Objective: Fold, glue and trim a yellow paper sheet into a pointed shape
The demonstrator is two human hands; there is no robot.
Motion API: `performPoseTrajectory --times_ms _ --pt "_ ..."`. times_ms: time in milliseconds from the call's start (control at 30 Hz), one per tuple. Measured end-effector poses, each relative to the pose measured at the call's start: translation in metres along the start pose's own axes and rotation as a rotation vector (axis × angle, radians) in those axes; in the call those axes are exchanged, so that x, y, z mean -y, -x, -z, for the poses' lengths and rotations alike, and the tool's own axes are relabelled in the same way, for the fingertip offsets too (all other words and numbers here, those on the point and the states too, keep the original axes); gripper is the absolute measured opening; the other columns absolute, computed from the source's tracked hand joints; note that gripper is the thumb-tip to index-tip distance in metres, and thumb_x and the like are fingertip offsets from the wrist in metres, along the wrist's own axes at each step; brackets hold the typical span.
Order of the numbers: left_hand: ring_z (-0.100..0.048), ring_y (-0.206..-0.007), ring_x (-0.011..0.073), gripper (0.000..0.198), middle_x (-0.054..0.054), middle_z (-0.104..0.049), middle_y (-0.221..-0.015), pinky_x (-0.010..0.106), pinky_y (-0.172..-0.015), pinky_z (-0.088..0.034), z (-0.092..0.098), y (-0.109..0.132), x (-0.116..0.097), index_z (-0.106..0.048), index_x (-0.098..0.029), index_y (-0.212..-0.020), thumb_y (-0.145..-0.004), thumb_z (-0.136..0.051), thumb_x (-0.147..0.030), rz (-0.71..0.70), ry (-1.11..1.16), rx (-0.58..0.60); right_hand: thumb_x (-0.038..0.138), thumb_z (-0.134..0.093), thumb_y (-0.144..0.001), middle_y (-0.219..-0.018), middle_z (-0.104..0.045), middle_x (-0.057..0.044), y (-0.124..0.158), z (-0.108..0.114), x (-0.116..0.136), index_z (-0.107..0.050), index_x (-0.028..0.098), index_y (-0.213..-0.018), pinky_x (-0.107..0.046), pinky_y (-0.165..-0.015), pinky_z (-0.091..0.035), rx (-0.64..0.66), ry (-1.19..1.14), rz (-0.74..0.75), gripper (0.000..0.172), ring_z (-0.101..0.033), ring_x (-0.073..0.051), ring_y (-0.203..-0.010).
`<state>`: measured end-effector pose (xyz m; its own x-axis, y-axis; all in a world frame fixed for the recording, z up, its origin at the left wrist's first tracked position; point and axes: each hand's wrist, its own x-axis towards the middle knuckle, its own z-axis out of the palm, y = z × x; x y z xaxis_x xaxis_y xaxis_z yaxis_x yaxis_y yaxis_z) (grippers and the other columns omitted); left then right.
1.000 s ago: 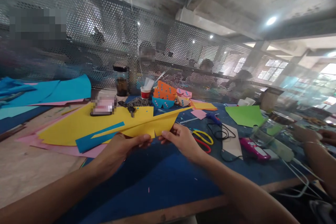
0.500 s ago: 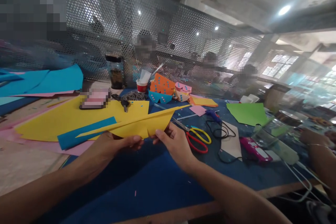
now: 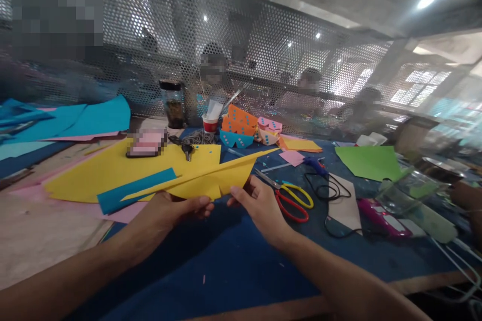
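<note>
Between my two hands is a folded piece of yellow paper point(image 3: 222, 173), held above the blue table top. A small notch shows in its lower edge. My left hand point(image 3: 184, 205) pinches it left of the notch, thumb in front. On the other side of the notch my right hand point(image 3: 254, 198) grips it between thumb and fingers. A strip of blue paper point(image 3: 137, 188) lies under the left end, on a large yellow sheet point(image 3: 83, 175). Scissors point(image 3: 293, 203) with red and yellow handles rest just right of my right hand.
Behind stand a lidded jar point(image 3: 173, 105), a red-and-white cup point(image 3: 210, 123) and folded orange paper pieces point(image 3: 240, 121). To the right are a glue gun point(image 3: 315, 164) with black cord, green paper point(image 3: 371, 161) and a clear jar point(image 3: 404, 190). A phone point(image 3: 146, 142) and keys point(image 3: 187, 150) lie left.
The view has shifted slightly, so things appear farther right. Both hands keep the same hold on the yellow paper. At the far right, another person's hand is now beside the clear jar.
</note>
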<state>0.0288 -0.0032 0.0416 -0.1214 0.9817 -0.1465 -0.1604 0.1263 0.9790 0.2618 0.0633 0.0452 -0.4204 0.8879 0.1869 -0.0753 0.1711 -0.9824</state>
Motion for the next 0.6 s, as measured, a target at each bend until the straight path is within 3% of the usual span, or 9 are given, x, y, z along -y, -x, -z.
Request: performPoseTrajectory --times_ms 300,467,600 --pt "-0.088 -0.090 0.0307 0.056 0.011 -0.096 -0.098 0.038 -0.086 -0.077 0.001 -0.001 0.001 -0.099 -0.024 -0.090 -0.057 -0.122 -0.063 0.019 -0.012 0.025 0.067 -0.096 -0.097 -0.105 -0.089 -0.007 -0.002 0.001 0.001 -0.078 0.024 -0.109 -0.040 -0.084 -0.073 -0.020 -0.011 0.005 0.048 -0.085 -0.024 -0.082" --pt "-0.087 -0.083 0.0318 0.051 0.010 -0.093 -0.089 0.039 -0.078 -0.073 0.001 -0.002 0.004 -0.096 -0.025 -0.088 -0.060 -0.120 -0.061 -0.016 -0.059 0.018 0.071 -0.096 -0.096 -0.109 -0.089 -0.008 -0.003 0.006 0.002 -0.080 0.024 -0.117 -0.038 -0.082 -0.070 -0.064 0.007 0.023 0.054 -0.084 -0.027 -0.093" --pt "-0.087 -0.084 0.0328 0.051 0.011 -0.093 -0.088 0.039 -0.078 -0.072 0.006 -0.004 0.006 -0.096 -0.024 -0.086 -0.064 -0.120 -0.064 -0.019 -0.074 0.050 0.074 -0.095 -0.097 -0.110 -0.088 -0.007 -0.004 0.010 0.006 -0.080 0.024 -0.114 -0.039 -0.090 -0.069 -0.122 -0.028 0.033 0.055 -0.083 -0.029 -0.105"
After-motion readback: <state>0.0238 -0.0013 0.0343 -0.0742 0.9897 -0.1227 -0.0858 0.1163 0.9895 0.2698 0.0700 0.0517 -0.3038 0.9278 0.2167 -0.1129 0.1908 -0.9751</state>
